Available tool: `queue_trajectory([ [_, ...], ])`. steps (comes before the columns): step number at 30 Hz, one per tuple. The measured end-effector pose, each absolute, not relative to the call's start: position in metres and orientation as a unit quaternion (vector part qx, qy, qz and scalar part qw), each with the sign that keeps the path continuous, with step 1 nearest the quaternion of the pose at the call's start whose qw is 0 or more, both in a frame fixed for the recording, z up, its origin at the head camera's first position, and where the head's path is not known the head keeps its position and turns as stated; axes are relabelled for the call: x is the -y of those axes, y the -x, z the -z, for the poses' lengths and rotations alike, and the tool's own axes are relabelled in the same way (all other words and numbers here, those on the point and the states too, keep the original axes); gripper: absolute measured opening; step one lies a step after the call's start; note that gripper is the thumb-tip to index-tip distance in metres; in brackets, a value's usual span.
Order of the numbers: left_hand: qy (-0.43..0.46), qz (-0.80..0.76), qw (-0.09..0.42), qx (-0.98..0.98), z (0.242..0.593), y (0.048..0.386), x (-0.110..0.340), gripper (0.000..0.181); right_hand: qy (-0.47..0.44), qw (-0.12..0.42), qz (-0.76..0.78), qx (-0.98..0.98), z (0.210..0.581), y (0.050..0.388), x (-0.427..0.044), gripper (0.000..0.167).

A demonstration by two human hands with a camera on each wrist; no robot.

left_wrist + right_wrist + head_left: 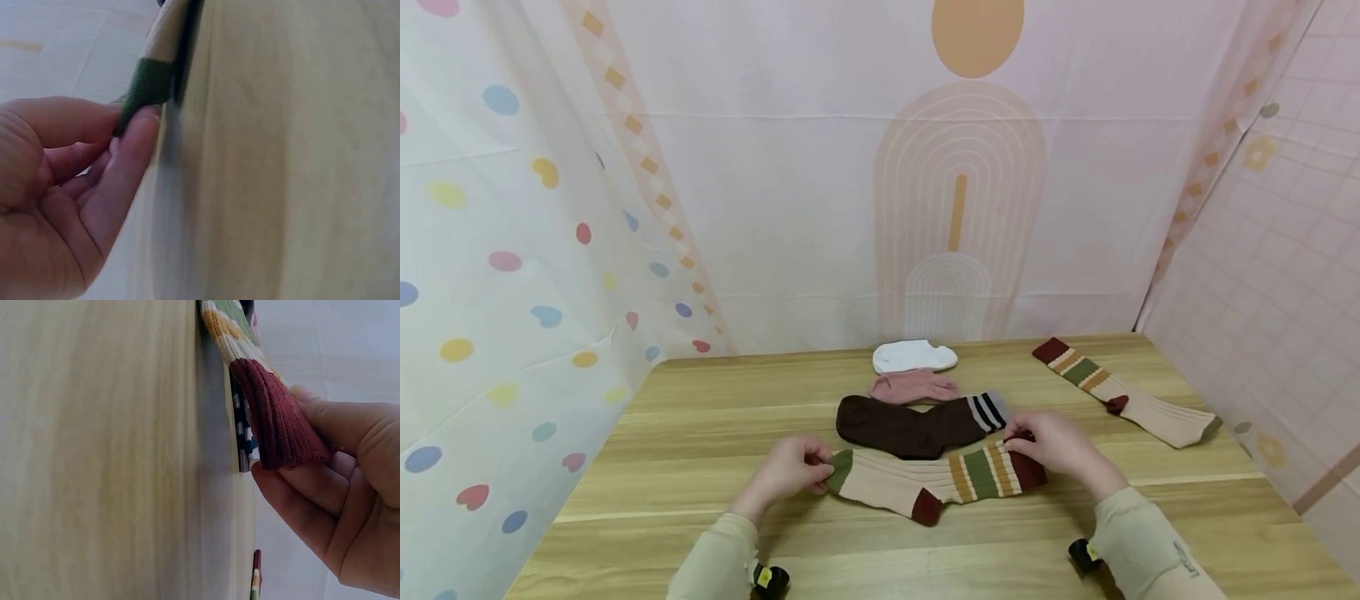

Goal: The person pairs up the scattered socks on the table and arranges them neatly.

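Note:
A cream ribbed sock (887,483) with a green toe, dark red heel and cuff, and orange and green stripes stretches sideways between both hands. My left hand (795,463) pinches its green toe (149,84) between thumb and finger. At the other end, my right hand (1054,446) grips the dark red cuff (281,419). Just behind lies a dark brown sock (887,425) with a striped grey cuff, its toe to the left. Beyond it are a pink sock (913,386) and a white low-cut sock (913,357), arranged in a column.
A matching striped sock (1150,412) lies slanted at the right of the wooden table (700,417). Patterned cloth (790,208) hangs along the table's back edge, with more cloth at both sides. Dark wrist-camera parts (770,579) sit below the left sleeve.

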State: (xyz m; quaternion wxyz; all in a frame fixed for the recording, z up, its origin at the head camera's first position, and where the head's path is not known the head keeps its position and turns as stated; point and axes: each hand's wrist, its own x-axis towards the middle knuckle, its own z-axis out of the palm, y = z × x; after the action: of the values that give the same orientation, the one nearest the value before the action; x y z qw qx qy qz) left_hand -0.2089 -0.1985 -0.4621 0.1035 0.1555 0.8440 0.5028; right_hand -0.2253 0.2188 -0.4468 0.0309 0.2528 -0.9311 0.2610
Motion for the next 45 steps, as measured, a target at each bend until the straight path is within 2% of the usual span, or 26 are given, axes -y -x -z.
queue_trajectory([
  [5, -0.145, -0.502, 0.113, -0.845, 0.461, 0.208, 0.198, 0.004, -0.249, 0.018, -0.254, 0.934, 0.451, 0.229, -0.219, 0.009],
  [18, -0.14, -0.479, 0.097, -0.861, 0.461, 0.206, 0.196, 0.003, -0.239, -0.001, -0.236, 0.942, 0.453, 0.233, -0.218, 0.008],
  [26, -0.117, -0.438, 0.069, -0.889, 0.461, 0.206, 0.191, 0.007, -0.235, -0.008, -0.23, 0.944, 0.451, 0.236, -0.214, 0.003],
  [30, -0.11, -0.415, 0.055, -0.901, 0.462, 0.208, 0.188, 0.01, -0.234, -0.008, -0.221, 0.947, 0.449, 0.24, -0.211, 0.009],
  [45, -0.099, -0.372, 0.017, -0.923, 0.461, 0.216, 0.183, 0.012, -0.211, -0.012, -0.192, 0.958, 0.449, 0.25, -0.202, 0.01],
])
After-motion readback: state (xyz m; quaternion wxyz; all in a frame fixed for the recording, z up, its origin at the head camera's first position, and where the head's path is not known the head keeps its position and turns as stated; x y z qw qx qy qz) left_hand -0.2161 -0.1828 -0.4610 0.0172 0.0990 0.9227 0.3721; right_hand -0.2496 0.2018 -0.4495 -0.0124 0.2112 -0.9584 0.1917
